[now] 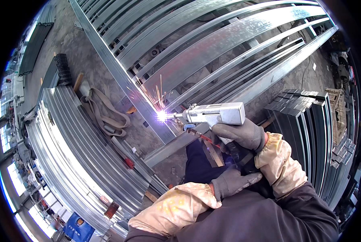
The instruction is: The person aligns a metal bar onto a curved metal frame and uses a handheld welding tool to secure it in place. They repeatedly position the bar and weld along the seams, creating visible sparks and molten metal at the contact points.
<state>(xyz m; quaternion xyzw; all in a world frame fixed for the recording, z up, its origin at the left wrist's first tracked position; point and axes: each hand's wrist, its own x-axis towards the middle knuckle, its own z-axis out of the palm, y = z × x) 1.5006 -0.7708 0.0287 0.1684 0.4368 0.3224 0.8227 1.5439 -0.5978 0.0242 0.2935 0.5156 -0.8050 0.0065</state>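
My right hand [245,133], in a grey glove, is wrapped round a silver-white handheld welding gun [216,114], whose dark cable hangs below the grip. Its nozzle points left at a metal frame [103,56]. A bright violet-white glow [161,116] with orange sparks burns at the tip, over the corner where a bar meets the side beam, and glare hides the joint itself. My left hand [233,183], also gloved, rests low by my body beside the dark cable, with its visible fingers stretched to the right. Whether it touches the cable is unclear.
Long metal profiles [87,149] are stacked at left, near a beige strap [103,113] on the concrete floor. Bundled rectangular tubes [305,121] stand close at right. A wooden crate [337,113] is beyond them. A blue box [78,227] sits at lower left.
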